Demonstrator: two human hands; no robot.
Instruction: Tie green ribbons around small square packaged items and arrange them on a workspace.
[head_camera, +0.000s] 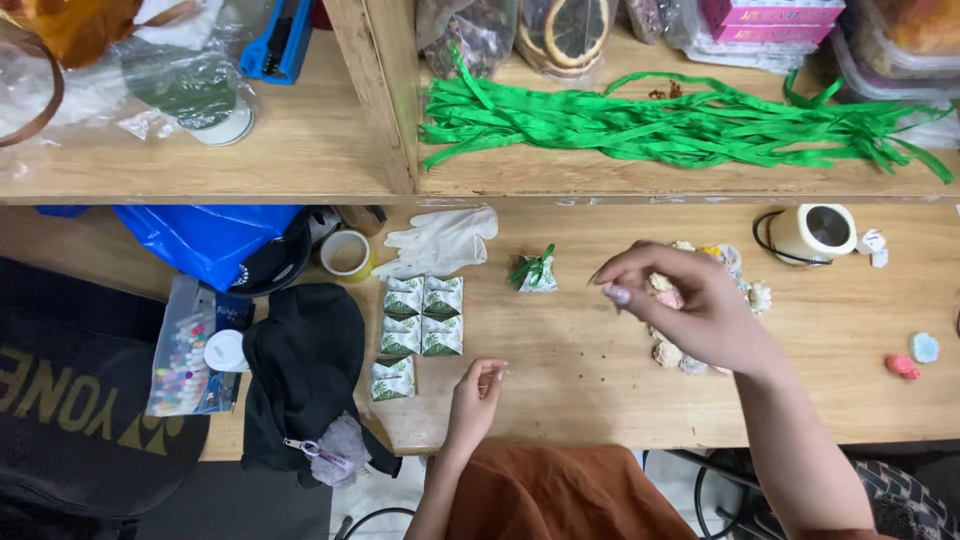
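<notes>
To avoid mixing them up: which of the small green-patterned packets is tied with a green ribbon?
The lone packet right of the white glove; the packets in the cluster lie flat without ribbon.

Green ribbon strips (680, 125) heaped on upper shelf. Dried orange slices in clear bag (565, 35) behind them, pink boxes (770, 18) at right. Blue plastic bag (205, 240) at left on wooden table (580, 385). Tape roll (346, 254) beside white latex glove (440, 242). Five green-white leaf-print sachets (420, 318) in rows below glove; one tied with green ribbon (534, 271) apart to the right. Black cloth (300, 370) with purple keyring. Clear pouch of coloured beads (183, 352). Cream cylinder device with black cord (812, 233). Pink and blue small lumps (912, 358) at far right.
</notes>
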